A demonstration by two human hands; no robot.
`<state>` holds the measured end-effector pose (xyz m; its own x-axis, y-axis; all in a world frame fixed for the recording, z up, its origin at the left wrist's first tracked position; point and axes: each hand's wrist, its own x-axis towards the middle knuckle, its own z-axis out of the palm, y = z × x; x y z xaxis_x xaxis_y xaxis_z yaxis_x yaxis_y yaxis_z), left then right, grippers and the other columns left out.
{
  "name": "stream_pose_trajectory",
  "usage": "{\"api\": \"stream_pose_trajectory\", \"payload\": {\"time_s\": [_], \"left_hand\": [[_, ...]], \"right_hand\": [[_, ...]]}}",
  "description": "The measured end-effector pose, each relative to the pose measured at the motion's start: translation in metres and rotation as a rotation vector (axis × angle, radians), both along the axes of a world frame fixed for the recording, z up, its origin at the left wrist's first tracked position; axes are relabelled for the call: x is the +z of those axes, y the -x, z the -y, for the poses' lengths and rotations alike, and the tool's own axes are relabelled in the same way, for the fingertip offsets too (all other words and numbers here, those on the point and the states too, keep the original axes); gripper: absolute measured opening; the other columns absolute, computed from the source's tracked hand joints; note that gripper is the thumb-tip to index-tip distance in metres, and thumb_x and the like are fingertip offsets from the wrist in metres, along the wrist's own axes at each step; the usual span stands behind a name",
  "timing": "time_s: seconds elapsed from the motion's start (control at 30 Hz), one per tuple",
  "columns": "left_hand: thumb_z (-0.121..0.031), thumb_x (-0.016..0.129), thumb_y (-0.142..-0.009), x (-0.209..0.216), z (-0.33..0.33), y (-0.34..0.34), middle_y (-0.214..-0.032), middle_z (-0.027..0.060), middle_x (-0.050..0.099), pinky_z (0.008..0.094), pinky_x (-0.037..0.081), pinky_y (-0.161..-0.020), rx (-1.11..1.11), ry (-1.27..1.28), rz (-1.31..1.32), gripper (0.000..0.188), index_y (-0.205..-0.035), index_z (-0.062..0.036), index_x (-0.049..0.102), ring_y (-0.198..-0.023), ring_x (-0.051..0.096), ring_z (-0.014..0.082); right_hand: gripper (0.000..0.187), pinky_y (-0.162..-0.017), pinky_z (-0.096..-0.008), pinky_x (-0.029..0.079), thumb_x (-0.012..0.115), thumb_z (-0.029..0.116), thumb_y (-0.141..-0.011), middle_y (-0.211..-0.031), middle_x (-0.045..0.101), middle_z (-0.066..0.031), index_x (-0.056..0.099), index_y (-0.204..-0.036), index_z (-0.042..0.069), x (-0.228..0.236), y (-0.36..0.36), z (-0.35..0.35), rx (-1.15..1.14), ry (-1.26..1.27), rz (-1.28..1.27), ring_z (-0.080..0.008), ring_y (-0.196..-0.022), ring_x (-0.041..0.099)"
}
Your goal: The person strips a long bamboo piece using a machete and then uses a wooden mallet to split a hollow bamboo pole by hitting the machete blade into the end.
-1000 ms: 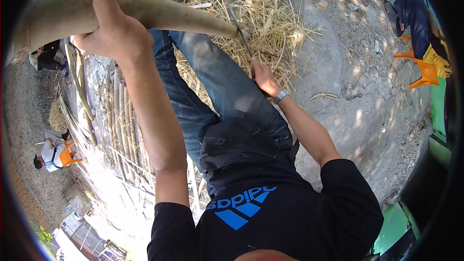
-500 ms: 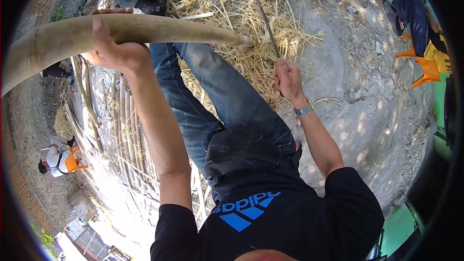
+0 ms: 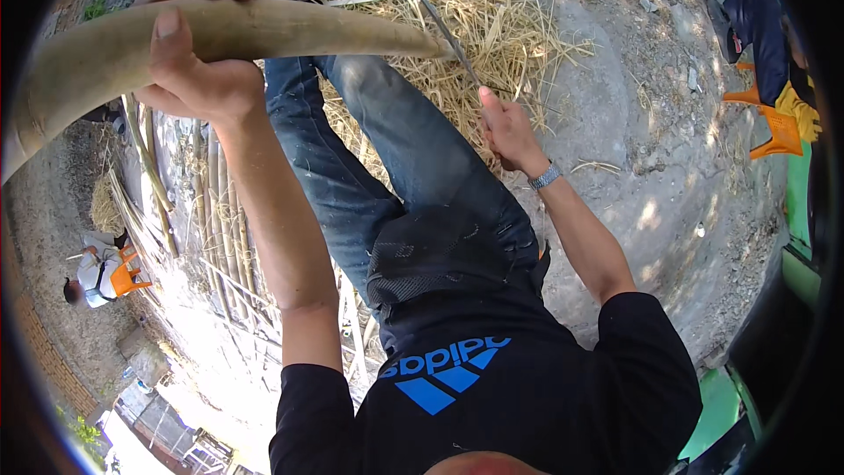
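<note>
A thick bamboo pole (image 3: 325,32) runs across the upper left, its narrower end pointing right over my jeans. My left hand (image 3: 207,79) is wrapped around the pole from below, the thumb pressed along its near side. In my right hand (image 3: 510,132), closed around a handle mostly hidden by the fingers, is a long, narrow-bladed knife (image 3: 437,18). The blade slants up and left past the pole's tip; whether they touch, I cannot tell. Below them, a dark mesh-edged pad (image 3: 440,255) lies across my lap.
Pale bamboo shavings (image 3: 497,22) cover the ground beyond my legs. Several bamboo poles (image 3: 220,220) lie at the left. A seated person (image 3: 98,274) is at far left on an orange chair. At far right, another person's yellow glove (image 3: 798,112) shows by an orange chair (image 3: 779,132).
My right hand has moved slightly up and left, tilting the knife so its blade leans further left, close to the pole's tip. My left hand and the pole have shifted slightly upward.
</note>
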<state>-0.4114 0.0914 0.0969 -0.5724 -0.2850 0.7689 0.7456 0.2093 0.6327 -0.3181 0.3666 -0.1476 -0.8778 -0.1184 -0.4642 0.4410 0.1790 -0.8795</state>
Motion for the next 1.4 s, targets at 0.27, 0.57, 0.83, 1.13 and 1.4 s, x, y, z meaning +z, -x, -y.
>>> {"api": "stream_pose_trajectory", "payload": {"time_s": [0.27,0.57,0.83,1.13,1.4], "left_hand": [[-0.036,0.056,-0.080,0.005,-0.029,0.004,-0.078,0.0207,0.061,0.0455,0.057,-0.071,0.004,0.007,0.045,0.048,-0.108,0.0025,0.048,-0.069,0.066,0.0342],[-0.027,0.062,-0.080,0.003,-0.006,-0.001,-0.081,0.0170,0.063,0.0508,0.055,-0.080,-0.291,-0.061,0.010,0.045,-0.115,-0.0006,0.050,-0.075,0.065,0.0320],[-0.002,0.068,-0.082,0.016,-0.075,0.035,-0.081,0.0195,0.066,0.0386,0.057,-0.053,-0.124,-0.082,-0.202,0.036,-0.109,0.0117,0.049,-0.056,0.065,0.0260],[-0.010,0.076,-0.081,-0.045,-0.087,0.049,-0.094,0.0110,0.061,0.0344,0.056,-0.067,-0.124,0.474,-0.193,0.049,-0.119,-0.0033,0.046,-0.077,0.064,0.0180],[-0.006,0.081,-0.074,-0.093,-0.110,0.040,-0.090,0.0092,0.066,0.0293,0.054,-0.067,-0.219,0.363,-0.129,0.048,-0.112,-0.0039,0.052,-0.077,0.066,0.0161]], "right_hand": [[0.061,-0.042,-0.0305,0.033,0.040,0.056,-0.106,-0.053,0.043,-0.0007,0.044,-0.066,0.009,-0.060,-0.016,-0.004,0.087,-0.069,-0.234,-0.0119,-0.046,0.044],[0.062,-0.037,-0.0271,0.030,0.047,0.062,-0.101,-0.053,0.040,-0.0004,0.044,-0.066,0.011,0.017,0.001,-0.036,-0.288,0.276,0.155,-0.0094,-0.041,0.036],[0.062,-0.036,-0.0229,0.031,0.050,0.063,-0.100,-0.056,0.043,-0.0002,0.049,-0.074,0.006,0.103,0.016,-0.043,-0.340,0.421,-0.007,-0.0071,-0.042,0.039],[0.054,-0.036,-0.0239,0.033,0.051,0.058,-0.100,-0.056,0.043,0.0006,0.048,-0.079,0.008,0.089,-0.020,-0.048,-0.430,0.411,0.028,-0.0078,-0.040,0.037],[0.046,-0.036,-0.0261,0.035,0.058,0.045,-0.101,-0.053,0.044,0.0003,0.049,-0.075,0.008,0.137,-0.033,-0.051,-0.383,0.481,-0.248,-0.0080,-0.040,0.041]]}}
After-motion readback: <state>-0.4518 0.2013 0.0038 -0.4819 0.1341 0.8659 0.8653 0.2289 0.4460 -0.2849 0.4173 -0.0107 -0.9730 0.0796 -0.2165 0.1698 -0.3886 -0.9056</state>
